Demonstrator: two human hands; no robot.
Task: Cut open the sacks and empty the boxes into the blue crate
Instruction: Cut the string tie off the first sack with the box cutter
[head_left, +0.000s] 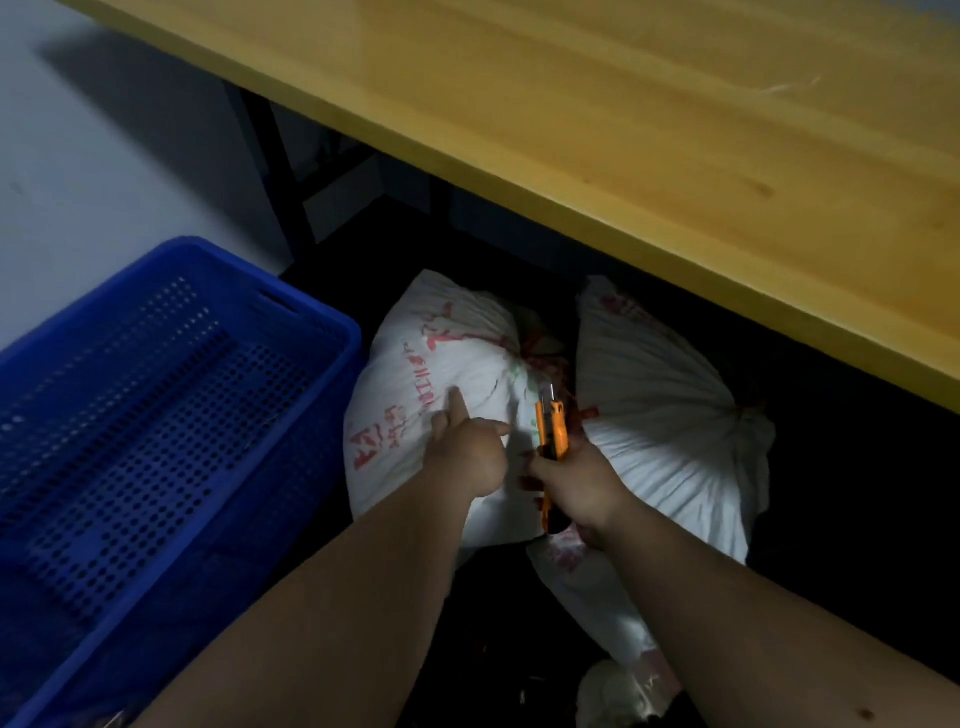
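Two white sacks with red print lie on the dark floor under the table edge. My left hand (467, 447) rests on the left sack (415, 374), index finger stretched over the cloth and thumb out to the side. My right hand (576, 483) grips an orange utility knife (551, 431), its blade pointing up toward the tied neck of that sack. The right sack (660, 415) lies just beyond the knife, its neck tied at the right. The blue perforated crate (156, 415) stands at the left, close beside the left sack. No boxes are visible.
A yellow wooden tabletop (623, 130) overhangs the sacks, with dark table legs (280, 171) behind. More white sacking (597, 597) lies under my right forearm. A pale floor (78, 182) spreads beyond the crate.
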